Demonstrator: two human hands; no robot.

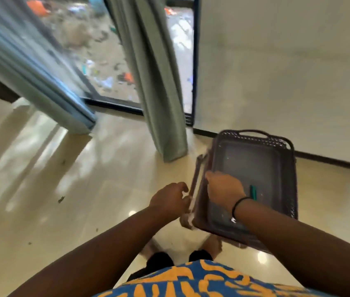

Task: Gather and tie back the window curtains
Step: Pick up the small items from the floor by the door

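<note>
Your right hand (223, 186) has its grip curled over the near rim of a dark plastic basket (255, 168), and your left hand (169, 198) has its fingers curled at the basket's side handle (195, 181); motion blur keeps me from saying whether that grip is really closed on the handle. A small green object (253, 192) lies inside the basket, just beside your right wrist.

The curtains are untouched: the grey-green curtain (148, 71) hangs loose to the floor ahead of you, and a blue-grey curtain (30, 71) hangs further left, both in front of the window (97, 50).

So you appear to be still in preparation. Next, I judge, you must free your hands of the basket, then reach the nearer curtain and gather its folds.

No brand, label or writing is readable; your shirt (201, 281) shows only an orange-on-blue pattern.
</note>
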